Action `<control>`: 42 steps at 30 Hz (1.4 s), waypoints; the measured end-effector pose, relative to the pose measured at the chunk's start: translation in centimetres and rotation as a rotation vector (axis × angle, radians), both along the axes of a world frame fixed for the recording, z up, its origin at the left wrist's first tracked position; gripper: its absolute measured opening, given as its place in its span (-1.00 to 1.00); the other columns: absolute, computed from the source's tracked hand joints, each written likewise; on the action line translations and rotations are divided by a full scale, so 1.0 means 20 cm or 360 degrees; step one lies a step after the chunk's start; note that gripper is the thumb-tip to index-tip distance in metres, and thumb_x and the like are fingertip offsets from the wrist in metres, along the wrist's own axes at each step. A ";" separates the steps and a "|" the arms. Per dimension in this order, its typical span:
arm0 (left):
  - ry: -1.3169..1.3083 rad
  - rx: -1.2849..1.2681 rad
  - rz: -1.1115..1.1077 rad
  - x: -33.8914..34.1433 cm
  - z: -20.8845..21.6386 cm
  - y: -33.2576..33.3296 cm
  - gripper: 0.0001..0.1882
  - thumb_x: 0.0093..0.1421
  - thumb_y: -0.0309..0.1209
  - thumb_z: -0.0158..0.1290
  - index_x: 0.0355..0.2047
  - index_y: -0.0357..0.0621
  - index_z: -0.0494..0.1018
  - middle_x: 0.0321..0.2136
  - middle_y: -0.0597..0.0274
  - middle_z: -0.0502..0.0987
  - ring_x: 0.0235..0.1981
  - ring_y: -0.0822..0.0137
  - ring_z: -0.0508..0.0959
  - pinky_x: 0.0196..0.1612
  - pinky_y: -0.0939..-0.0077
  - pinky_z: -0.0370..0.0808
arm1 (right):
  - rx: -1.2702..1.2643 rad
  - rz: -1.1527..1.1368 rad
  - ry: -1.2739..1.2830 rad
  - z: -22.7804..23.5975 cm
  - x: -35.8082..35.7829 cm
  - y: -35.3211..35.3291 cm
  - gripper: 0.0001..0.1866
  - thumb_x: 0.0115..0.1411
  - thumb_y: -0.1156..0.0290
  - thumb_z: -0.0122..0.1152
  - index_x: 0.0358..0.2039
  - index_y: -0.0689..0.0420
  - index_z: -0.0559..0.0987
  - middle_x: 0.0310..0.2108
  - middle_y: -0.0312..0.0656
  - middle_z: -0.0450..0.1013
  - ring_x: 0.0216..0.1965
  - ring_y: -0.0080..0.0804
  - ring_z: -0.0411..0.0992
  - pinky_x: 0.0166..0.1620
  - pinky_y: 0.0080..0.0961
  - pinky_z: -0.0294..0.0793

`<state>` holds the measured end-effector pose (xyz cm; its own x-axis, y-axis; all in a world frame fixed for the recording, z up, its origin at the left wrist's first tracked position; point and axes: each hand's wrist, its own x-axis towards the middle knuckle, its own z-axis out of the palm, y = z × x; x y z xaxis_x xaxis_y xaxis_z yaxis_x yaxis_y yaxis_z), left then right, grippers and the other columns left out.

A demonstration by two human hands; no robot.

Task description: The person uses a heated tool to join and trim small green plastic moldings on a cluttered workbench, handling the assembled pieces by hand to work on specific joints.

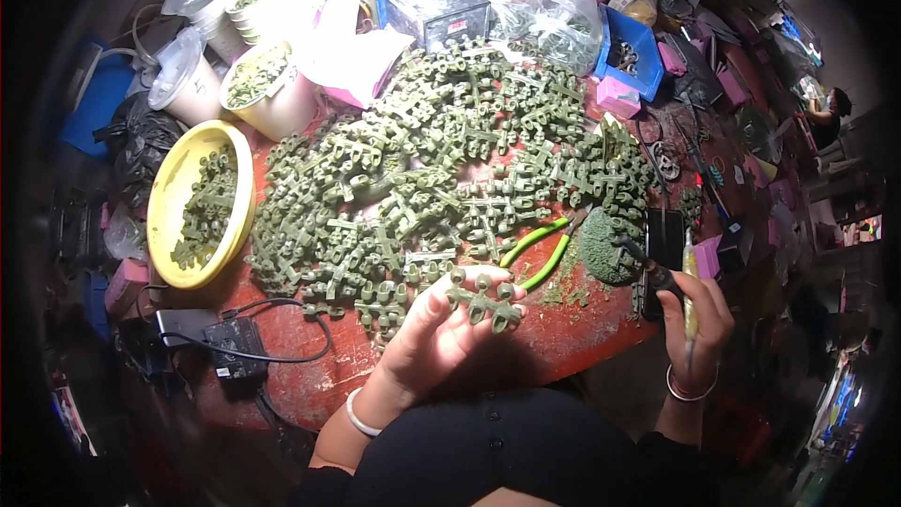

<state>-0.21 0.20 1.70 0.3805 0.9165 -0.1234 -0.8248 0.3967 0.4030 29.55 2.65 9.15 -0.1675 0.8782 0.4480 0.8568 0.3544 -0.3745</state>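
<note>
- Left hand, palm turned up, holds a branched green piece at its fingertips, above the near edge of the red bench.
- Right hand is closed round a slim yellow tool that stands nearly upright, with a dark-handled tool by the thumb and forefinger.
- That dark tool points at a rough, round green lump; whether its tip touches cannot be told.
- Beside the lump, to its left, lie pliers with bright green handles, open, near scattered green crumbs.
- Beyond the hands spreads a broad heap of similar green pieces, many overlapping.
- Left of the heap sits a yellow bowl with more such pieces inside.
- A black phone lies just right of the lump.
- Pale buckets stand at the far left, and a blue bin sits at the far right.
- A black adapter with cables lies near the left front.
</note>
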 end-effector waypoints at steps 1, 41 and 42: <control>0.0005 -0.0001 0.0001 0.00 -0.01 -0.01 -0.23 0.23 0.06 0.12 0.18 -0.37 0.26 0.12 -0.04 0.39 0.13 0.15 0.45 0.18 0.38 0.44 | 0.0057 0.0044 0.0093 0.01 -0.01 -0.01 -0.71 0.05 0.46 0.43 -0.19 0.18 0.62 -0.43 -0.12 0.45 -0.47 -0.25 0.43 -0.39 -0.45 0.40; 0.0063 -0.0108 0.0098 0.00 0.00 -0.03 -0.24 0.22 -0.03 0.17 0.21 -0.37 0.25 0.03 0.15 0.45 0.01 0.39 0.50 0.01 0.61 0.53 | 0.0009 0.0559 0.0025 -0.02 -0.18 -0.01 -0.55 -0.05 0.34 0.54 -0.11 0.13 0.64 -0.45 -0.21 0.43 -0.51 -0.35 0.45 -0.46 -0.52 0.46; 0.0049 -0.0103 0.0092 0.00 0.00 -0.03 -0.25 0.23 -0.03 0.17 0.21 -0.37 0.25 0.04 0.13 0.44 0.02 0.38 0.49 0.03 0.60 0.52 | 0.0014 0.0558 0.0021 -0.02 -0.18 -0.01 -0.55 -0.05 0.34 0.54 -0.11 0.13 0.65 -0.45 -0.20 0.43 -0.51 -0.35 0.45 -0.46 -0.52 0.46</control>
<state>-0.22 -0.41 1.65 0.3222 0.9266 -0.1939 -0.8348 0.3747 0.4033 25.99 2.39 8.70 -0.4521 0.7645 0.4595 0.6776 0.6294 -0.3804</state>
